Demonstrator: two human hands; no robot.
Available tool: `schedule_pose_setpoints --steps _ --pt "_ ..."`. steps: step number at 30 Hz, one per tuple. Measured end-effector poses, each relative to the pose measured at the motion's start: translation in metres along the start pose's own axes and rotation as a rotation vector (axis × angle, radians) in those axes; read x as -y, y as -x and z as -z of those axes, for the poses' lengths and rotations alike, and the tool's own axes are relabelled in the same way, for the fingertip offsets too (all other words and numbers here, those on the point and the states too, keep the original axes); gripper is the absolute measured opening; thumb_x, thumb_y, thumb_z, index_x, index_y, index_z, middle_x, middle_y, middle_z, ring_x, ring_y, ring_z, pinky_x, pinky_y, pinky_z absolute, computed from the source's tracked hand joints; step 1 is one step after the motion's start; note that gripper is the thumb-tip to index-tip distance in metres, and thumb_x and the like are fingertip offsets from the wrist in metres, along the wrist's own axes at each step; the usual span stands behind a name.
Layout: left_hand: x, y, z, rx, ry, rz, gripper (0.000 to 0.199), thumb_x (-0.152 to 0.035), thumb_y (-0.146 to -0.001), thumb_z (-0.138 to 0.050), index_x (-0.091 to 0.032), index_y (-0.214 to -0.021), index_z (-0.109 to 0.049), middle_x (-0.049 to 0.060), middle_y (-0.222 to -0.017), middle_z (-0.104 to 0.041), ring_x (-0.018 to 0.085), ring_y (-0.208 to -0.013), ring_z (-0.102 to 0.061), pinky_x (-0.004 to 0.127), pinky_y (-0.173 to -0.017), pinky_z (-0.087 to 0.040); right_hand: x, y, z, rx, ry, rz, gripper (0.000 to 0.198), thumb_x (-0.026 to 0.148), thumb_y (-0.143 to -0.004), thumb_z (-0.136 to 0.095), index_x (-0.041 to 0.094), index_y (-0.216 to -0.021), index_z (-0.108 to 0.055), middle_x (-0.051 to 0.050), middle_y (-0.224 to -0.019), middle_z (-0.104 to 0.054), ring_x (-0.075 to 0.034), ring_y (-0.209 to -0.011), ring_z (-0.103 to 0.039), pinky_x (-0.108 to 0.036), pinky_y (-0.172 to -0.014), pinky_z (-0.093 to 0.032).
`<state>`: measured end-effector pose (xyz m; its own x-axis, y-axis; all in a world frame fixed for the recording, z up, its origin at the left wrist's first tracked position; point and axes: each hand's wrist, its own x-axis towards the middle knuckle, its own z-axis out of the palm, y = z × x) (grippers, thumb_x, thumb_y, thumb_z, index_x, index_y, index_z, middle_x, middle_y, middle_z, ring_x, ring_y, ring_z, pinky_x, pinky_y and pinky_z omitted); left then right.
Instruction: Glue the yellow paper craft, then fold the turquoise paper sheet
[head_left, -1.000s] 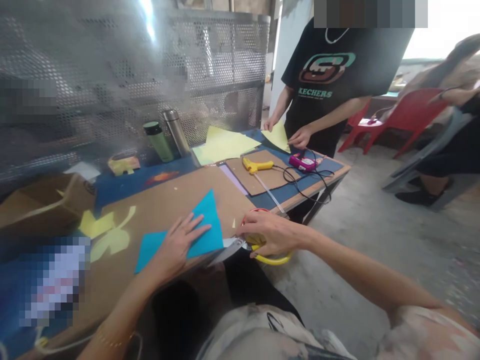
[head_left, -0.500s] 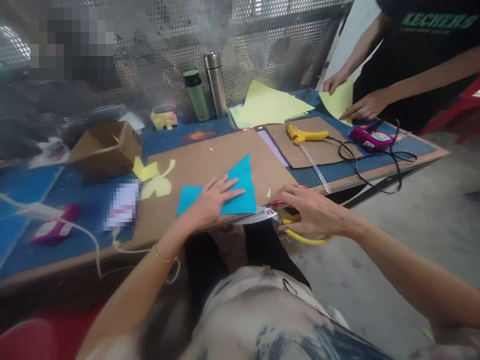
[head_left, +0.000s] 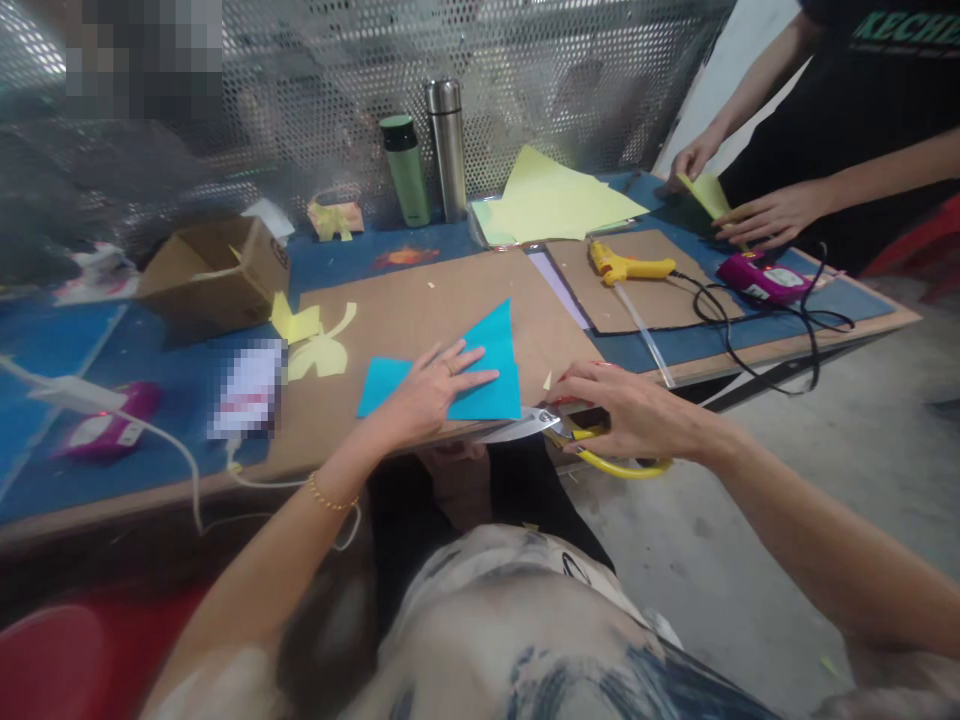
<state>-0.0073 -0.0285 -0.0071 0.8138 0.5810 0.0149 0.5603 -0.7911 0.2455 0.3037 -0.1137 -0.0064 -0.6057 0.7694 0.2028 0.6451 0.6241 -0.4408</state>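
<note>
Blue paper: in the head view, the blue paper (head_left: 491, 375) lies flat on the brown cardboard (head_left: 397, 320) at the table's near edge, peaked on the right and low on the left.
Left hand: the left hand (head_left: 429, 392) rests palm down across the paper's middle with its fingers spread, covering the part between peak and low side.
Right hand: the right hand (head_left: 634, 405) is curled around the handles of the scissors (head_left: 544, 418), just right of the paper.
Scissor blades: they point left along the paper's lower right edge, by the table's rim; whether they touch it I cannot tell.
Yellow scraps: a small sliver (head_left: 547, 380) lies between the paper and the right hand; cut pieces (head_left: 321, 352) lie left of the paper.
Glue gun: the yellow glue gun (head_left: 626, 266) sits on a second cardboard piece (head_left: 667, 305), well beyond the right hand, near a purple device (head_left: 765, 278) with a black cord.
Back of table: a green bottle (head_left: 406, 175) and a steel flask (head_left: 448, 155) stand beside yellow sheets (head_left: 559, 200); an open box (head_left: 217, 265) is at left.
Co-worker's sheet: the yellow sheet (head_left: 707, 195) in the co-worker's hands (head_left: 772, 215) shows narrower than half a second ago.
Left hand's place: same spot on the paper as then.
</note>
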Motion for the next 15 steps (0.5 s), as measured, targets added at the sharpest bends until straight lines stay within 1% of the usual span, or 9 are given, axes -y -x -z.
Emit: schedule_pose_setpoints --steps 3,6,9,12,15 --pt "0.000 0.000 -0.001 -0.007 0.005 0.003 0.055 -0.014 -0.105 -0.030 -0.032 -0.150 -0.055 0.005 -0.170 -0.037 0.023 -0.162 -0.020 0.056 -0.129 -0.020 -0.001 0.000 0.003 0.018 0.012 0.025 0.034 0.040 -0.088 -0.074 0.022 -0.116 -0.067 -0.009 -0.110 -0.069 -0.026 -0.099 -0.065 -0.041 -0.089 -0.050" --pt "0.001 0.000 -0.002 -0.018 0.005 -0.009 0.054 -0.015 -0.105 -0.033 -0.033 -0.152 -0.054 0.004 -0.170 -0.038 0.023 -0.162 -0.020 0.056 -0.129 -0.020 -0.002 0.000 0.005 0.021 0.031 0.048 0.030 0.040 -0.090 -0.072 0.022 -0.114 -0.068 -0.010 -0.113 -0.069 -0.026 -0.099 -0.065 -0.042 -0.090 -0.049" --pt "0.002 0.000 -0.002 -0.012 0.001 -0.018 0.057 -0.013 -0.103 -0.035 -0.034 -0.153 -0.052 0.004 -0.170 -0.037 0.023 -0.162 -0.020 0.057 -0.129 -0.020 -0.003 -0.004 0.004 -0.001 0.048 0.075 0.033 0.040 -0.089 -0.072 0.023 -0.117 -0.068 -0.010 -0.113 -0.069 -0.027 -0.102 -0.065 -0.042 -0.092 -0.049" --pt "0.001 -0.001 -0.001 -0.002 0.002 -0.006 0.059 -0.010 -0.102 -0.032 -0.033 -0.152 -0.052 0.003 -0.171 -0.036 0.023 -0.162 -0.021 0.056 -0.130 -0.018 -0.004 -0.010 0.002 0.001 0.059 0.095 0.033 0.038 -0.088 -0.072 0.024 -0.118 -0.068 -0.009 -0.109 -0.069 -0.027 -0.101 -0.065 -0.043 -0.094 -0.049" --pt "0.000 -0.001 -0.001 0.002 0.006 0.011 0.055 -0.014 -0.105 -0.032 -0.033 -0.151 -0.054 0.004 -0.170 -0.037 0.023 -0.162 -0.021 0.056 -0.130 -0.018 -0.004 -0.009 0.002 0.009 0.046 0.105 0.032 0.039 -0.090 -0.072 0.023 -0.117 -0.067 -0.009 -0.110 -0.069 -0.026 -0.100 -0.065 -0.042 -0.094 -0.049"
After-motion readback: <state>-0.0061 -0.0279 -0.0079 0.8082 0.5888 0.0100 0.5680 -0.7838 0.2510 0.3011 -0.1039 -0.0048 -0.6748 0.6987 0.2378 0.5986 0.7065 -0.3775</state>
